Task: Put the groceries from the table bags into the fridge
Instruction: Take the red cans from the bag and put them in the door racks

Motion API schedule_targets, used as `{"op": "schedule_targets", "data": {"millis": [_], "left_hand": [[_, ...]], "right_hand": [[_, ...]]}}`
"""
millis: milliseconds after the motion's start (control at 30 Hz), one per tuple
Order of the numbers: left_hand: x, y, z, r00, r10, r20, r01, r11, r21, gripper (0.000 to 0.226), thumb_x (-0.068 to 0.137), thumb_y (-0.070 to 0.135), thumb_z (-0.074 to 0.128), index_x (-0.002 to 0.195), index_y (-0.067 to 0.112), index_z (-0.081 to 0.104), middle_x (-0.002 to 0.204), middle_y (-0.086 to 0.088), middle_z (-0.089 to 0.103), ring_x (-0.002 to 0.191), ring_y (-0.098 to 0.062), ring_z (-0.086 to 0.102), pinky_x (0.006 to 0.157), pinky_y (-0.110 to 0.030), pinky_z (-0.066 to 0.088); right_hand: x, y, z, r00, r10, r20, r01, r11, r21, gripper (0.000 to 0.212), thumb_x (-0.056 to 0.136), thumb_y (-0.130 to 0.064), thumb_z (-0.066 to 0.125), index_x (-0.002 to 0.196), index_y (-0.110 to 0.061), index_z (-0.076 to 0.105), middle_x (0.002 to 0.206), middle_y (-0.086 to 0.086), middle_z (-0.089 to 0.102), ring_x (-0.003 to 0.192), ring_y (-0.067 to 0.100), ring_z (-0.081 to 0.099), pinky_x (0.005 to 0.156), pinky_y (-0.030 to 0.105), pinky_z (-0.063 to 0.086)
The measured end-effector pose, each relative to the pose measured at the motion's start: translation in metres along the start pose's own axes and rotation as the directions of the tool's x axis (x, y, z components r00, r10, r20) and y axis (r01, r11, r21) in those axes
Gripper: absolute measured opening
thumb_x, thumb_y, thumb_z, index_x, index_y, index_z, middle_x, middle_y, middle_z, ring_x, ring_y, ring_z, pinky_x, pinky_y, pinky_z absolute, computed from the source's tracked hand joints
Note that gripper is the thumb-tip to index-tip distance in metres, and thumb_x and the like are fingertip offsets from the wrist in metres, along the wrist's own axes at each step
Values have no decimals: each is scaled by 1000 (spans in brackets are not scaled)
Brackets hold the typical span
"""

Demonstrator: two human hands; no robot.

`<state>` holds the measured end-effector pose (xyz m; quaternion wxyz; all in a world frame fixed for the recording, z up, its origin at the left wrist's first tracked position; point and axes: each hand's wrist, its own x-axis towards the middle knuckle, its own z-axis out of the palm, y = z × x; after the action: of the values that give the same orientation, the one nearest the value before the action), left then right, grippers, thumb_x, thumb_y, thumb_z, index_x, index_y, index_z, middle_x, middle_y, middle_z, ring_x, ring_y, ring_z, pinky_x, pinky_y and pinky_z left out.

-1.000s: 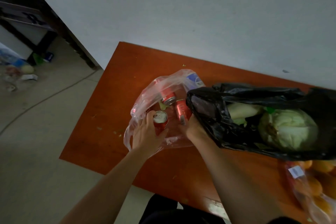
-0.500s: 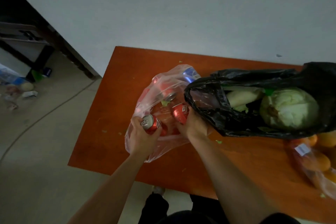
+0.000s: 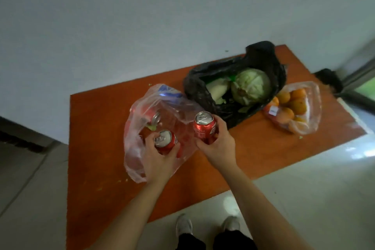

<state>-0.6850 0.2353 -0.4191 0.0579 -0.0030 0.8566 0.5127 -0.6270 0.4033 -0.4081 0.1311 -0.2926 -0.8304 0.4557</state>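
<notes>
A clear plastic bag (image 3: pixel 142 160) lies on the orange table (image 3: pixel 97 128) with a red soda can (image 3: pixel 151 116) still lying inside near its far end. My left hand (image 3: pixel 160 162) grips a red soda can (image 3: pixel 166 141) just above the bag's opening. My right hand (image 3: pixel 218 144) holds another red can (image 3: pixel 205 127) upright, lifted clear of the bag's right edge. Behind them a black bag (image 3: pixel 203 95) holds a green cabbage (image 3: pixel 250 85) and a pale vegetable (image 3: pixel 217 89).
A clear bag of oranges (image 3: pixel 294 105) lies at the table's right end. A white wall runs behind the table. A window frame (image 3: pixel 359 79) is at the far right. Pale tiled floor and my shoes (image 3: pixel 183 227) are below the table's near edge.
Both hands have lifted their cans up out of the clear bag. The view has swung right and pulled back, so the whole table and the oranges show.
</notes>
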Motion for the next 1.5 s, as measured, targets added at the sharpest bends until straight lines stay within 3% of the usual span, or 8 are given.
{"op": "schedule_targets", "data": {"millis": [233,367,533,767,900,1067,1333,1500], "left_hand": [[-48,129,71,894,407,188,-369,906,-208,55,78,44,79,125,33,52,121,13,59,112,-7,58,96,-28,48],[-123,208,125,742,603,295,-483,784,-389,56,79,38,80,128,28,54,128,7,58,118,-8,56,101,-32,50],[-270,287,184,529,750,397,-494,652,-575,60,81,30,78,134,27,49,131,9,53,123,-13,53,100,-31,50],[-506,336,249,269,860,434,-433,510,-743,64,78,29,81,130,44,47,126,31,52,120,-5,52,99,-37,50],[-624,371,271,119,903,413,-398,425,-813,61,75,27,83,127,35,52,120,28,56,110,-5,56,93,-27,51],[-726,425,300,-33,935,353,-348,320,-881,63,77,28,80,132,27,49,122,23,56,111,-11,56,88,-24,55],[-819,483,388,42,950,309,-275,309,-911,76,76,30,84,139,28,42,131,3,58,116,-14,58,97,-32,52],[-864,502,472,140,932,335,-252,361,-898,83,76,37,83,145,33,37,128,22,51,118,4,53,105,-36,48]], "right_hand": [[-40,22,-153,895,-52,-443,65,998,13,84,74,-39,86,141,-35,37,132,-16,58,117,0,58,95,27,53],[-94,48,-259,774,1,-633,17,1000,22,96,72,-42,86,150,-41,29,139,-9,56,119,4,56,94,15,48],[-205,89,-398,596,-16,-803,-24,999,-37,101,75,-33,87,149,-53,20,127,-27,49,107,-22,49,87,3,41],[-412,168,-560,328,-44,-944,-167,980,-104,84,74,-37,86,135,-51,31,111,-38,47,96,7,59,77,42,60],[-502,193,-646,232,-84,-969,-274,950,-148,83,74,-45,85,137,-43,31,122,-14,55,98,16,62,74,41,59],[-565,203,-728,138,-142,-980,-262,949,-174,81,77,-38,84,136,-43,29,121,-18,46,105,12,58,81,36,57],[-597,248,-825,69,-76,-995,-181,980,-87,80,74,-33,87,124,-48,26,109,-29,48,101,1,59,89,25,53],[-585,294,-902,60,17,-998,-99,995,11,77,73,-21,87,121,-34,28,112,-19,47,99,1,60,82,15,53]]}}
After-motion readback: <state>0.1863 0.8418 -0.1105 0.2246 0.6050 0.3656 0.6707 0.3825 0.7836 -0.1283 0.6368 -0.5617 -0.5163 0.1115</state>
